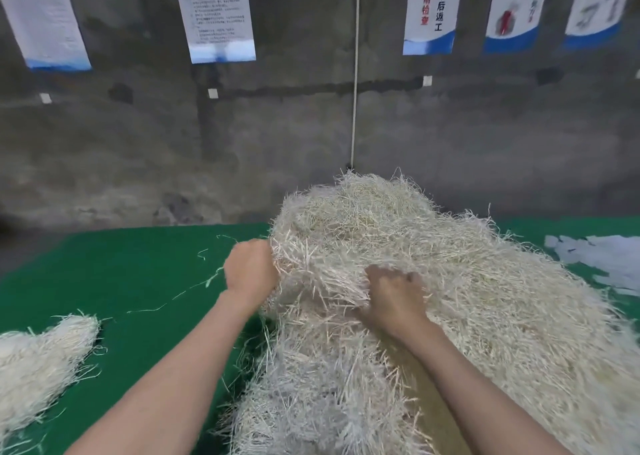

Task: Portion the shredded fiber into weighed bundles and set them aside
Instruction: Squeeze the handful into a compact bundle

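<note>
A big heap of shredded fiber (pixel 433 281) covers the right half of the green bench (pixel 138 267), from the near edge to the far edge. The left hand (pixel 251 271) is curled tight round a tuft on the heap's left side. The right hand (pixel 394 299) digs into the top, fingers bent round strands. A small bundle (pixel 41 361) lies by the near left corner. The fiber looks light, soft and tangly, so thin bits may fall off. It is best to grab deep and take a thick handful.
</note>
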The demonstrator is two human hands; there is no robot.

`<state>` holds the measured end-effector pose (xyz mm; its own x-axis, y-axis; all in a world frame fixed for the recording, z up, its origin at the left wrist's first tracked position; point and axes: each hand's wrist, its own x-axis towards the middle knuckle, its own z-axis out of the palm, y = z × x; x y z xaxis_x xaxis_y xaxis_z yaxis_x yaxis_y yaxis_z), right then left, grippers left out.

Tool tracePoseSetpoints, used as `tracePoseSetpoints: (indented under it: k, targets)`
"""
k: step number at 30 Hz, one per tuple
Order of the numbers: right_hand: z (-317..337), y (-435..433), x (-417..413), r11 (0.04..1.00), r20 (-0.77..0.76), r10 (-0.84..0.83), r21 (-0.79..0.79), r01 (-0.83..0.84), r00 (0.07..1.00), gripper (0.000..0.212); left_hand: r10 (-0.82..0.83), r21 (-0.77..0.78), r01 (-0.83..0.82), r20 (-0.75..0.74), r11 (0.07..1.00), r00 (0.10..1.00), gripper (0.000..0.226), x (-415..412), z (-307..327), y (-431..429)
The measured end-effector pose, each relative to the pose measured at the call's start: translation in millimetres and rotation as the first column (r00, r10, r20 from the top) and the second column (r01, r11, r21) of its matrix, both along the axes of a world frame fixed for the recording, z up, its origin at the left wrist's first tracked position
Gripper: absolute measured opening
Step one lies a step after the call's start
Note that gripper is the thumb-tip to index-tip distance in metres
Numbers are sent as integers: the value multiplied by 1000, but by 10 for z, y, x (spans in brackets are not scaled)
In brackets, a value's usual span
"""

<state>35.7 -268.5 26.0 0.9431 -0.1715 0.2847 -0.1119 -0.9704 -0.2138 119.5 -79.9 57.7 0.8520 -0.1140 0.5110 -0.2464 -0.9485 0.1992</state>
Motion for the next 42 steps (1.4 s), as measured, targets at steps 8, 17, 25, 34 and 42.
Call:
tracePoseSetpoints:
  k: [8, 17, 25, 34, 42]
  targets:
    - [148, 466, 250, 880, 188, 152, 420, -220, 970, 58, -219, -575, 211, 56, 791, 974, 30, -48, 435, -192]
    - [-267, 77, -39, 976, 61, 155, 143, -162, 986, 40, 76, -469, -166, -204, 868, 976, 10, 173, 1, 241]
    - [-69, 642, 170, 899, 246, 309, 238, -367, 919, 21, -624, -958, -261, -274, 115, 732, 13, -28, 500, -187]
    - [-996, 314, -83, 959, -31, 283, 6, -283, 958, 18, -603, -974, -226, -196, 27, 774, 18, -31, 605, -71]
    - [-354, 447, -124, 902, 437, 124, 325, -285, 891, 21, -545, -951, -271, -307, 148, 780, 36, -48, 579, -90]
